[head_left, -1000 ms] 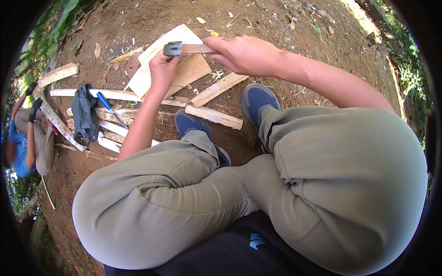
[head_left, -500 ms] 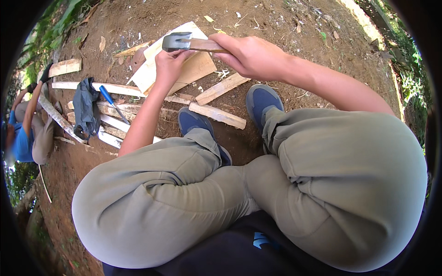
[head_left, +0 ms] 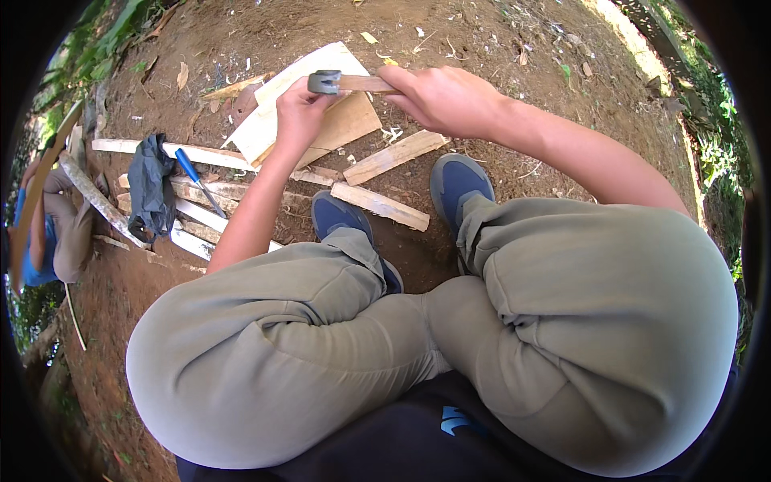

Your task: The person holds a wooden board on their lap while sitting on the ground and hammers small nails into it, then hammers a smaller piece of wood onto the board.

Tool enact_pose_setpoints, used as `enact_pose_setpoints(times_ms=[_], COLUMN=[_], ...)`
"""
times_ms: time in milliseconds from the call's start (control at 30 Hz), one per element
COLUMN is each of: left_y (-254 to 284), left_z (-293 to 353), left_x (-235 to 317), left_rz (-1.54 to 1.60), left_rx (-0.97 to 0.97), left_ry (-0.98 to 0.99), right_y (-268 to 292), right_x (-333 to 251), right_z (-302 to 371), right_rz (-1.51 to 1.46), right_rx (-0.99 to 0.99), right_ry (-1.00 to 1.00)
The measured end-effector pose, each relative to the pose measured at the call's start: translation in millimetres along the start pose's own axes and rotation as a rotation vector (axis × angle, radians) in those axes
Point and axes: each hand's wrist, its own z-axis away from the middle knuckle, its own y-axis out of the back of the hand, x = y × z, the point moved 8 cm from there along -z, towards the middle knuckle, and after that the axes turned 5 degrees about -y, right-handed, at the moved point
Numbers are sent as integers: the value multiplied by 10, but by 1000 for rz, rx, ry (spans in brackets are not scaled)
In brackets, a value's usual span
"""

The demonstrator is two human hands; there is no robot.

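Hammer held level above the pale board, its long axis running left to right: right hand closed around the wooden handle, left hand pinching beneath the metal head.

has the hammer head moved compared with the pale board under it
Cannot tell: the hammer lies over the pale board's upper edge in every frame, and the camera itself shifts. The right hand holds its handle.
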Motion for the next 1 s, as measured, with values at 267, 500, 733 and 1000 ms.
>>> enact_pose_setpoints(times_ms=[267, 500, 733, 1000], left_y=[-23, -58, 483, 480], left_z=[-44, -28, -8, 40], left_x=[-68, -120, 0, -281], left_rz=[-37, 27, -141, -441], left_rx=[6, -107, 37, -145], left_ry=[-129, 35, -187, -208], right_y=[37, 45, 108, 168], right_x=[12, -15, 197, 309], right_z=[4, 48, 82, 66], right_rz=[-33, -133, -195, -227], right_rx=[0, 92, 165, 177], right_ry=[-35, 5, -35, -84])
